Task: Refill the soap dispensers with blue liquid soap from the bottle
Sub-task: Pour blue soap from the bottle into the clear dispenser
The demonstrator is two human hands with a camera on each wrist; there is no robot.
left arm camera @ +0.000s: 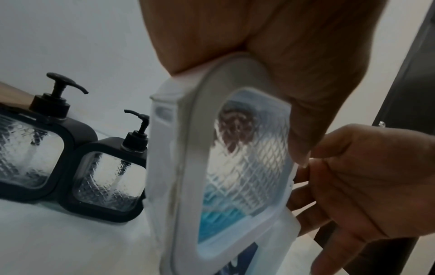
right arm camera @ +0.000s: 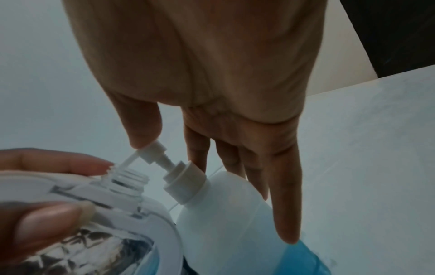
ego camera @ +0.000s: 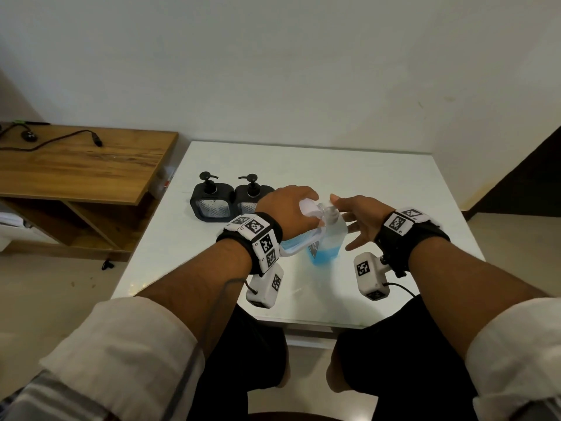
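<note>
Right, my left hand (ego camera: 285, 208) grips the white dispenser (left arm camera: 226, 167) tilted at the bottle (ego camera: 329, 241) on the surface (ego camera: 379, 183), right hand (ego camera: 361, 220) fingers loose on the pump (right arm camera: 160, 154); misaligned nozzle likely spills soap.

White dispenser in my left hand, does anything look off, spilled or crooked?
Nothing spilled. The white dispenser is tilted, its open neck under the bottle pump's spout, which looks deliberate for filling. Blue soap pools low inside. The two black dispensers stand upright, pumps on.
</note>
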